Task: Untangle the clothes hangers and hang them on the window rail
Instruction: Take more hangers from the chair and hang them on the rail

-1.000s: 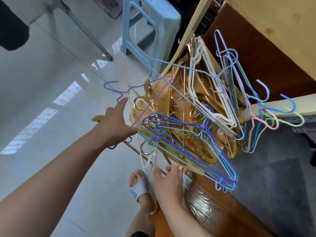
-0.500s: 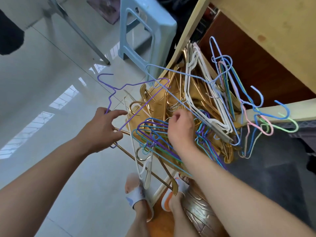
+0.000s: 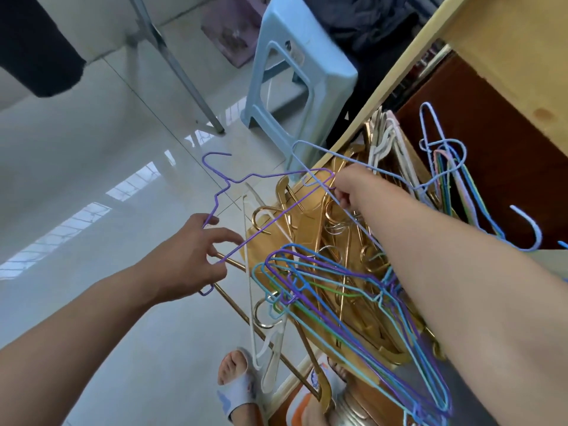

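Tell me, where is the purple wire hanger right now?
The purple wire hanger is centre-left in the head view, above the pale floor, left of the gold hanger pile. The left hand holds its lower end, the right hand its far corner.

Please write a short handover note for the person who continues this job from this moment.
Left hand grips the lower bar of the purple wire hanger.
Right hand pinches the light blue wire hanger where the two cross.
Both are caught in the gold hanger pile.
Done: none visibly freed.
Left: separate every hanger and hang it; the window rail is not in view.
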A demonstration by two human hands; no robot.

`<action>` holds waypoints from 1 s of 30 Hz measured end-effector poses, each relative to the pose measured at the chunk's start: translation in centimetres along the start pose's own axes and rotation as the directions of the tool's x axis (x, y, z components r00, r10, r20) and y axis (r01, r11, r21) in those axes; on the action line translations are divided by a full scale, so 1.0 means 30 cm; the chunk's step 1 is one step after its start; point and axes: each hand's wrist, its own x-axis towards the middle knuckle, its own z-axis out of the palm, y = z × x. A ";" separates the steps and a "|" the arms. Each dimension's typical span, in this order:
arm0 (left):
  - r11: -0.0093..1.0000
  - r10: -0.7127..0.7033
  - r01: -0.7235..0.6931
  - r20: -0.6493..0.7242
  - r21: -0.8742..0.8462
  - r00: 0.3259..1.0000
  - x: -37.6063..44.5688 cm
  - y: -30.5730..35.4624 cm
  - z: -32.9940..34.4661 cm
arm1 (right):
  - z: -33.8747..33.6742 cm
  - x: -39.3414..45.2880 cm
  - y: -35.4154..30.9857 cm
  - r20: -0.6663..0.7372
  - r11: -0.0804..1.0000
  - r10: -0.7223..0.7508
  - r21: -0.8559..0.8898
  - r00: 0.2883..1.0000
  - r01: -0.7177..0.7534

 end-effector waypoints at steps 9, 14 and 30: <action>0.995 -0.070 0.073 -0.053 0.061 0.996 -0.088 0.088 0.043 | 0.040 0.045 0.027 0.019 0.963 0.155 0.220 0.988 -0.155; 0.981 -0.132 0.123 -0.053 -0.150 0.990 -0.152 0.171 0.086 | 0.047 0.064 0.029 0.054 0.937 0.186 0.291 0.981 -0.193; 0.814 -0.318 0.222 -0.092 -0.536 0.944 -0.192 0.265 0.170 | 0.062 0.127 0.049 -0.087 0.986 -0.034 0.160 0.996 0.048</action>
